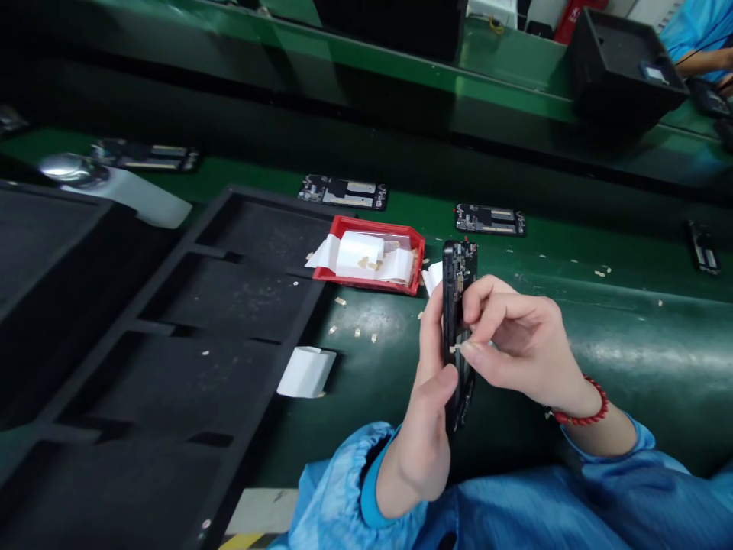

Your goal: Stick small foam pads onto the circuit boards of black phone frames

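1. Holding the phone (450,298) up on end over the green bench (630,344), just right of mid-view, nearly edge-on, parts side facing the right hand (527,344).
2. Gripping it firmly with the left hand (424,431), thumb on the near side and fingers wrapped round the far edge.
3. Pinching a tiny pale tab (454,349) between right thumb and forefinger, right up by the phone's parts side. Can't tell if actually touching it.
4. Wearing a red bracelet (600,409) on the right wrist, plus blue sleeves (337,477).
5. Just past the left hand, a red bin (366,285) with a white paper roll (360,254) inside.
6. Scattered in front of the bin, more loose tabs (357,333), and near those a curled paper strip (306,372).
7. Off to the left, a black tray (229,298) split into compartments.
8. Lying flat further back, a spaced-out row of other open phones (343,192).
9. Top right, a black box (624,61) near a co-worker's blue sleeve (695,30).
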The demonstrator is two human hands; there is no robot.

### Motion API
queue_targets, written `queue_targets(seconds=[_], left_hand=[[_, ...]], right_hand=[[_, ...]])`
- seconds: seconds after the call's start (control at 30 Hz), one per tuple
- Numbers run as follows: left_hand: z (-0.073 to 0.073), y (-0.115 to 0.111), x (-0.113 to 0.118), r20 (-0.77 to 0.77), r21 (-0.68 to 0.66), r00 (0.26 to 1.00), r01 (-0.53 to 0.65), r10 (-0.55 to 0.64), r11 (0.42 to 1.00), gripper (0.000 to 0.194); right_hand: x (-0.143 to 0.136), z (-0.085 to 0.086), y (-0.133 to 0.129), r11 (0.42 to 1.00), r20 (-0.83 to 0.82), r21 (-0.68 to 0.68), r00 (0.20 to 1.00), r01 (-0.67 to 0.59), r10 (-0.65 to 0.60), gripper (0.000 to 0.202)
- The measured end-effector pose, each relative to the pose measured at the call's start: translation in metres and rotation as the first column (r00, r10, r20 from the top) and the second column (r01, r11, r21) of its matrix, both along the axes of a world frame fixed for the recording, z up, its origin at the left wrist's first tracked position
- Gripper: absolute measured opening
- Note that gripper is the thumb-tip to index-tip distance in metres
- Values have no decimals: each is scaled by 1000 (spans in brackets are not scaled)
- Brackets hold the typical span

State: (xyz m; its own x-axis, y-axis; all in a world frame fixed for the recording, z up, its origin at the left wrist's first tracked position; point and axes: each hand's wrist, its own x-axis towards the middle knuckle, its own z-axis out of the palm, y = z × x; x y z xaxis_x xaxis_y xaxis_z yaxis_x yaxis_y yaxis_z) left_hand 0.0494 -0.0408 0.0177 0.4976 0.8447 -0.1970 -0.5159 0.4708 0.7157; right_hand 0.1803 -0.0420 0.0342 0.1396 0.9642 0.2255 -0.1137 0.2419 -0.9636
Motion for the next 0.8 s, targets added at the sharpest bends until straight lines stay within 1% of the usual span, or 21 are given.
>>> queue_targets(seconds=[0.1, 0.17, 0.37, 0.47, 0.6, 0.8], left_hand=[[1, 0, 3, -40, 64, 999, -20, 23, 998, 58], [4, 0, 4, -55, 74, 998, -33, 37, 997, 56], [10, -1, 2, -114, 51, 993, -22, 28, 998, 49], [9, -1, 0, -148, 53, 988, -35, 43, 998, 51], [7, 0, 0, -132, 31, 991, -33, 37, 999, 52], [9, 0, 1, -142, -14, 989, -49, 46, 999, 56]], right_hand=[[0, -1, 0, 1000, 18, 31, 1000, 2, -2, 21], [0, -1, 0, 999, 15, 41, 1000, 4, -4, 21], [-2, -1, 0, 999, 11, 49, 1000, 18, -18, 20], [-2, -1, -1, 999, 5, 50, 1000, 15, -15, 20], [-2, 0, -1, 999, 6, 50, 1000, 2, -2, 20], [-3, 2, -1, 999, 80, 28, 996, 34, -36, 15]])
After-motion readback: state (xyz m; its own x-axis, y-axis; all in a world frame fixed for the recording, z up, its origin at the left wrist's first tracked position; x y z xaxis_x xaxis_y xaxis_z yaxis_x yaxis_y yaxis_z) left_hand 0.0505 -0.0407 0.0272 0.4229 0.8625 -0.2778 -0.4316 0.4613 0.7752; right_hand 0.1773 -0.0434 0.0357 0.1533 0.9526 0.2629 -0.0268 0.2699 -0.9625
